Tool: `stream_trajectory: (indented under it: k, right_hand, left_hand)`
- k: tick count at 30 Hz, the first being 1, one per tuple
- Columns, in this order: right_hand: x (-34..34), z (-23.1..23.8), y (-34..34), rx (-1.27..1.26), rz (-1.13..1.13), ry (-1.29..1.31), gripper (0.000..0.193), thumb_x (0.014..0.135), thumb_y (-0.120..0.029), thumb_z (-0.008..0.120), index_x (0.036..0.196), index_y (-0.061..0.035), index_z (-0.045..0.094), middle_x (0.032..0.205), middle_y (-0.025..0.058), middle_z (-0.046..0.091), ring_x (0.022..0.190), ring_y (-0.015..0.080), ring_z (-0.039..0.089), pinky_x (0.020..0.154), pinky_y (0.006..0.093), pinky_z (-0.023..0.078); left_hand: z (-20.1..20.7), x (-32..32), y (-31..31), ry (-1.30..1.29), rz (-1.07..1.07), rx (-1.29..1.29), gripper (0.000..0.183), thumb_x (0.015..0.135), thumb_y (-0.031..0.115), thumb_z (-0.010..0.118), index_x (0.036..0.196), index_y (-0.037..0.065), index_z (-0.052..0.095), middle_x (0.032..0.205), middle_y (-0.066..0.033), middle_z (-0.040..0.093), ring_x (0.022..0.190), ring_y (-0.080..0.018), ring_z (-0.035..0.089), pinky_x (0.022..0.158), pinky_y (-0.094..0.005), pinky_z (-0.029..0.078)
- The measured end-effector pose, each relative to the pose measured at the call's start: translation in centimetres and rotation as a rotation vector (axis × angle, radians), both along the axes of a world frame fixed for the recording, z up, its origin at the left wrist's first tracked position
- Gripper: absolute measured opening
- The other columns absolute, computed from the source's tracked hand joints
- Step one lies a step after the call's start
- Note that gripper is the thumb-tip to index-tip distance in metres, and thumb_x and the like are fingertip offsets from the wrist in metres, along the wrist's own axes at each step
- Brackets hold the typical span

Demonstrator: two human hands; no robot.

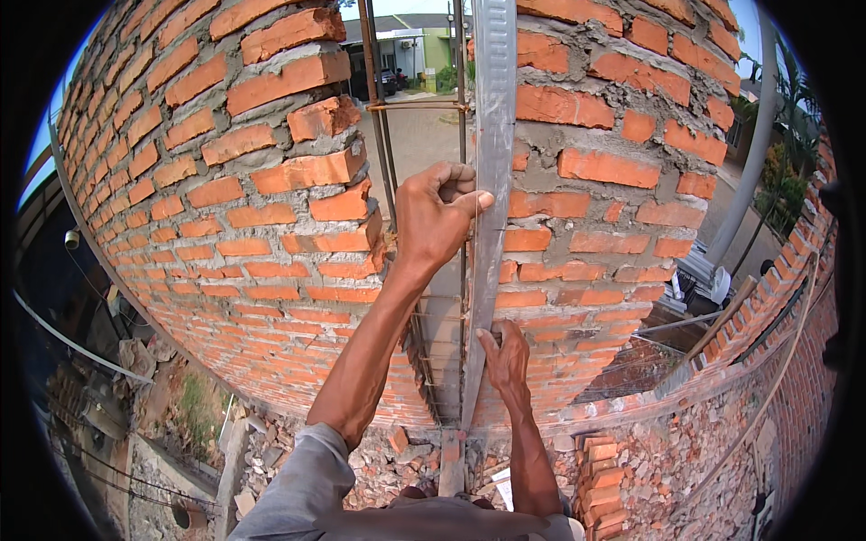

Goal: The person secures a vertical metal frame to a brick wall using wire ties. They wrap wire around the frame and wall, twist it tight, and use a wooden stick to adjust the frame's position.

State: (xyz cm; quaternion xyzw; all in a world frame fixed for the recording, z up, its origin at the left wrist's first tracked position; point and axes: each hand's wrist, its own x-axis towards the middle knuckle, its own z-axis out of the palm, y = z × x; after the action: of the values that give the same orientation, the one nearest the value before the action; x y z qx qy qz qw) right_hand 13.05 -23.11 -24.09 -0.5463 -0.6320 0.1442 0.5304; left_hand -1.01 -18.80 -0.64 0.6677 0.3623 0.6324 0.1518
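Note:
A long grey galvanised metal channel [492, 117] stands upright along the inner edge of the right-hand brick wall [595, 171]. My left hand [431, 215] grips its left edge at mid-height, thumb laid on the front face and fingers curled. Lower down, my right hand [508, 357] pinches the right edge, its fingers bent and partly hidden. Behind the channel, steel reinforcing bars [382, 135] rise in the gap between two brick walls. A thin tie [417, 106] joins these bars near the top. The left-hand brick wall [244, 189] ends in a ragged, stepped edge beside my left hand.
Broken brick and stone rubble [667, 469] covers the ground around me. Stacked bricks [603, 487] lie to my right. A low brick wall [794, 298] and a grey pole [753, 135] stand at the right. Through the gap, a paved road [415, 144] shows.

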Motion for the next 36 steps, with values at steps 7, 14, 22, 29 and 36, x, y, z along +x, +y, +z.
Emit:
stream_trajectory:
  k: [7, 14, 22, 29, 36]
  right_hand:
    - [0.1, 0.4, -0.2, -0.096, 0.031, 0.005, 0.024, 0.087, -0.018, 0.071, 0.095, 0.0023, 0.062, 0.092, 0.0214, 0.060, 0.085, 0.0388, 0.060, 0.075, 0.0453, 0.046]
    - [0.2, -0.6, -0.2, -0.091, 0.018, -0.033, 0.031, 0.087, -0.024, 0.071, 0.096, 0.0035, 0.060, 0.091, 0.0227, 0.059, 0.086, 0.0406, 0.059, 0.075, 0.0472, 0.045]
    - [0.3, -1.2, 0.0, -0.105, 0.022, -0.030, 0.036, 0.088, -0.028, 0.069, 0.096, 0.0048, 0.058, 0.092, 0.0241, 0.060, 0.086, 0.0415, 0.059, 0.076, 0.0474, 0.046]
    - [0.1, -1.2, -0.4, -0.064, -0.001, -0.010, 0.030, 0.087, -0.023, 0.072, 0.089, 0.0047, 0.060, 0.088, 0.0221, 0.062, 0.081, 0.0375, 0.060, 0.075, 0.0460, 0.046]
    - [0.7, -2.8, -0.2, -0.098, 0.001, -0.020, 0.030, 0.087, -0.023, 0.071, 0.096, 0.0041, 0.060, 0.088, 0.0223, 0.062, 0.081, 0.0383, 0.061, 0.074, 0.0463, 0.047]
  left_hand:
    - [-0.2, 0.1, 0.3, -0.018, -0.028, -0.005, 0.018, 0.076, -0.002, 0.073, 0.094, -0.004, 0.070, 0.077, -0.0055, 0.069, 0.070, -0.0088, 0.063, 0.063, -0.0244, 0.052]
    - [-0.3, -0.2, 0.2, 0.006, -0.027, -0.028, 0.019, 0.077, -0.001, 0.074, 0.095, -0.004, 0.069, 0.080, -0.0075, 0.071, 0.072, -0.0099, 0.065, 0.065, -0.0252, 0.054]
    - [-0.6, -0.2, 0.4, -0.061, -0.064, 0.003, 0.023, 0.071, 0.004, 0.080, 0.090, -0.005, 0.070, 0.073, -0.0090, 0.069, 0.068, -0.0118, 0.064, 0.063, -0.0273, 0.052]
    - [-0.3, -0.8, -0.1, 0.014, -0.050, -0.045, 0.025, 0.077, 0.002, 0.076, 0.099, -0.004, 0.069, 0.083, -0.0086, 0.071, 0.077, -0.0124, 0.067, 0.070, -0.0268, 0.056]
    - [-1.2, -1.9, -1.2, -0.072, -0.014, -0.013, 0.021, 0.078, 0.001, 0.075, 0.098, -0.005, 0.069, 0.085, -0.0103, 0.070, 0.078, -0.0139, 0.067, 0.071, -0.0266, 0.055]
